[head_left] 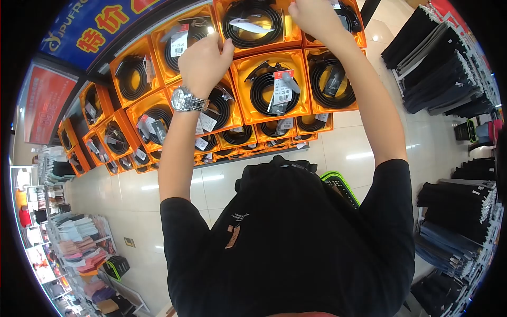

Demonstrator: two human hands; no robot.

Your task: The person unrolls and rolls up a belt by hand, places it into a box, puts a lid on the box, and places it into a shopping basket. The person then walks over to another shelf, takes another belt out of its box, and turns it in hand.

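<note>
My left hand (pixel 205 62), with a metal watch (pixel 186 99) on its wrist, is curled closed in front of the belt boxes. What its fingers hold, if anything, is hidden. At the top edge of the view, my right hand (pixel 317 21) reaches over the upper boxes, and its fingers are mostly cut off. Between the hands lies a coiled black belt (pixel 253 24) with a white tag, in an orange-lined box (pixel 293 31). Below it, another boxed belt (pixel 264 87) carries a red and white price tag (pixel 283 87).
Several rows of boxed belts (pixel 132 76) fill the stepped display under a blue sign (pixel 68 31). A green-rimmed black basket (pixel 340 187) stands on the tiled floor. Racks of dark trousers (pixel 438 58) line the right, and folded clothes (pixel 79 248) sit on the left.
</note>
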